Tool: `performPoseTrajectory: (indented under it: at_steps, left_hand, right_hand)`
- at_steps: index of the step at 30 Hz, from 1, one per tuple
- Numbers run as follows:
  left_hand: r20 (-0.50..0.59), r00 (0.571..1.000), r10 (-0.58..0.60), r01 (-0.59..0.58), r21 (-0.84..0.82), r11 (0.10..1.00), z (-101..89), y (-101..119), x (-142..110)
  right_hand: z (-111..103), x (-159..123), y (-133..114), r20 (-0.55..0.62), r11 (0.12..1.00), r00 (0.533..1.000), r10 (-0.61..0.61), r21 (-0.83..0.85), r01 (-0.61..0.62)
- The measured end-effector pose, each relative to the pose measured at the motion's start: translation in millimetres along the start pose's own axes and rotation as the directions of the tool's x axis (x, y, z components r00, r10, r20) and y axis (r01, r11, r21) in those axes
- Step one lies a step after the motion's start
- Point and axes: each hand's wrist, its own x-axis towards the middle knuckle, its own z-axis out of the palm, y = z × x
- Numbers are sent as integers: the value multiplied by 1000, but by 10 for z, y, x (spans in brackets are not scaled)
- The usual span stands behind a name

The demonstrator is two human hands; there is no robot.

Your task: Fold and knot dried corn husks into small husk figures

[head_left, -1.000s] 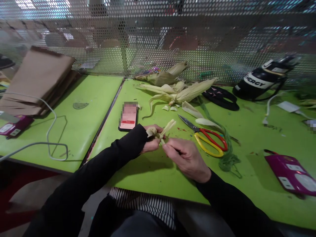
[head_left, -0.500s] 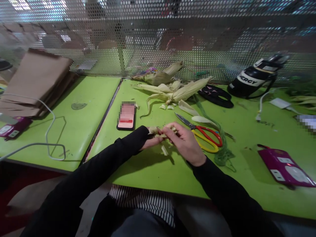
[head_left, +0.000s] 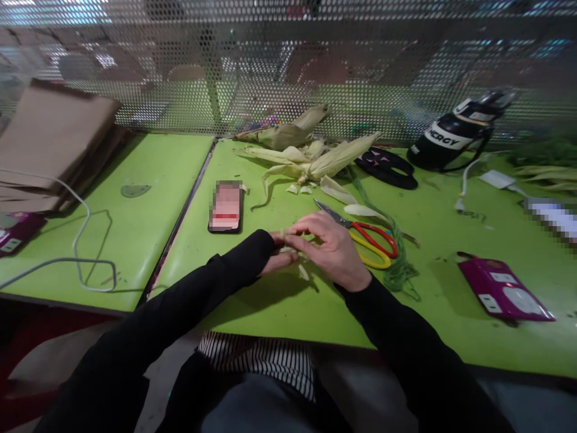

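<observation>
My left hand (head_left: 280, 260) is closed around a small piece of pale corn husk (head_left: 291, 250), most of it covered by the fingers. Over it, my right hand (head_left: 331, 246) pinches at the same husk with thumb and fingers. Scissors (head_left: 367, 236) with one red and one yellow handle lie just beyond my right hand, blades apart. Loose husk strips (head_left: 338, 191) lie past the blades, beside a tangle of green string (head_left: 399, 273). A heap of corn husks (head_left: 311, 159) rests toward the back.
A phone (head_left: 226, 207) lies left of my hands. Behind the table stands a perforated metal screen (head_left: 270, 66). Brown paper bags (head_left: 58, 141) and a grey cable (head_left: 83, 228) are at left. To the right are a black bottle (head_left: 455, 135), a black object with cutouts (head_left: 386, 168) and a purple socket box (head_left: 502, 288).
My right fingers have shifted left over my left hand and cover more of the husk piece. The whole view has moved slightly.
</observation>
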Motion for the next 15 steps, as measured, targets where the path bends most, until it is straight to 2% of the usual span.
performPoseTrajectory:
  at_steps: [4, 8, 11, 15]
  left_hand:
    - [31, 1000, -4, 6, -55, 998, 15, 57, -28]
    - [36, 997, -68, 68, -17, 998, 32, 60, -49]
    - [27, 997, -71, 72, -64, 995, 91, 58, -81]
    - [8, 997, -78, 78, -136, 988, 166, 39, -109]
  right_hand:
    - [41, -29, -42, 10, 980, 986, 167, 112, -167]
    - [45, -56, -91, 13, 974, 989, 149, 172, -149]
    - [59, -83, -110, -27, 969, 985, 172, 184, -164]
    - [103, -81, -103, 1, 936, 973, 233, 271, -224]
